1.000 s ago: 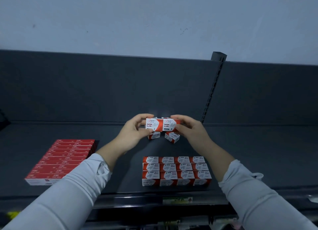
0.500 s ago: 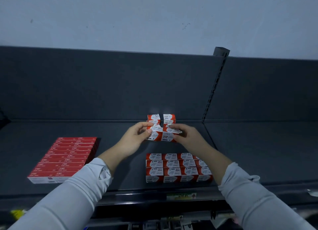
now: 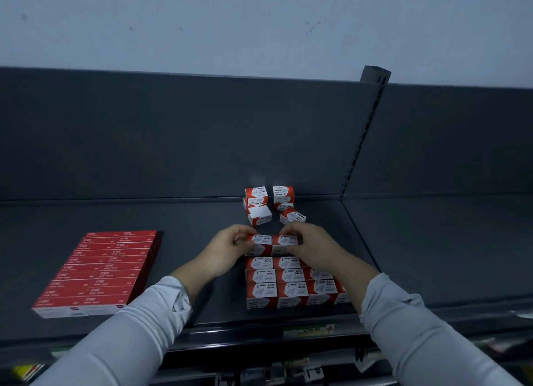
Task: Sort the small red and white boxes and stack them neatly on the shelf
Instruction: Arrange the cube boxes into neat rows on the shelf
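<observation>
Position of the work: a pair of boxes [image 3: 272, 243] sits side by side between the two hands, above the middle of the shelf [image 3: 202, 221]. The left hand [image 3: 227, 250] pinches the left end of the pair and the right hand [image 3: 311, 247] pinches the right end, with fingers curled over the top edges.

Governing relation: the long axis of the pair runs left to right, parallel to the rows of the sorted block [image 3: 291, 283]. The pair lies at the rear edge of that block, over its two left columns. Whether it rests on the shelf or hangs just above it cannot be determined.

Judgement: the step in hand is to seat the pair as a new rear row — flush and square to the block. The loose boxes [image 3: 271, 206] lie straight beyond the hands, near the back panel, and several are tilted. The white-faced one is nearer the left hand.

A group of flat red packs [image 3: 98, 270] lies well apart, to the left.
</observation>
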Motion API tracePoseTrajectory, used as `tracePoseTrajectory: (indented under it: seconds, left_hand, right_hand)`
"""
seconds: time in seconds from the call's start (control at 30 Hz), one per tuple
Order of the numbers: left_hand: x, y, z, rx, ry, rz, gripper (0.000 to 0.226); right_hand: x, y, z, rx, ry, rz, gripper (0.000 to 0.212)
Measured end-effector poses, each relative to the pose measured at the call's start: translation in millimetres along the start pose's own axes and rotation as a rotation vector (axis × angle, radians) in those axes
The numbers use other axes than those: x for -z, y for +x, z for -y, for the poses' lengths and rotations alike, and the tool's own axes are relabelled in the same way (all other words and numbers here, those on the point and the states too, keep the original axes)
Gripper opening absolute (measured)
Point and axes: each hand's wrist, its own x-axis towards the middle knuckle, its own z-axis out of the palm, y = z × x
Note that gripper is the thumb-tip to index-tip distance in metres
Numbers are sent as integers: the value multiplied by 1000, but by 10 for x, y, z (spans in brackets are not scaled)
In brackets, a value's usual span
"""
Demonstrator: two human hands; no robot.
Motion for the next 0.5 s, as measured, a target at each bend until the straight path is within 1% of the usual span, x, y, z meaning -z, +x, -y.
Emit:
tracePoseTrajectory:
  seconds: [0.13, 0.27, 0.33, 0.43, 0.5]
  left_hand:
    - [-1, 28, 72, 27, 119, 19, 24]
    - [-8, 3, 66, 2, 135, 68, 22]
    - [-12, -11, 49, -5, 131, 87, 21]
    - [5, -24, 50, 4, 155, 120, 33]
    - [18, -31, 59, 6, 186, 159, 43]
  right_hand:
    - [-29, 46, -18, -55, -64, 81, 34]
    - [-8, 51, -28, -58, -70, 119, 37]
    - [-2, 49, -33, -62, -83, 156, 44]
    - [25, 46, -50, -52, -77, 203, 60]
    - [63, 9, -37, -34, -63, 222, 57]
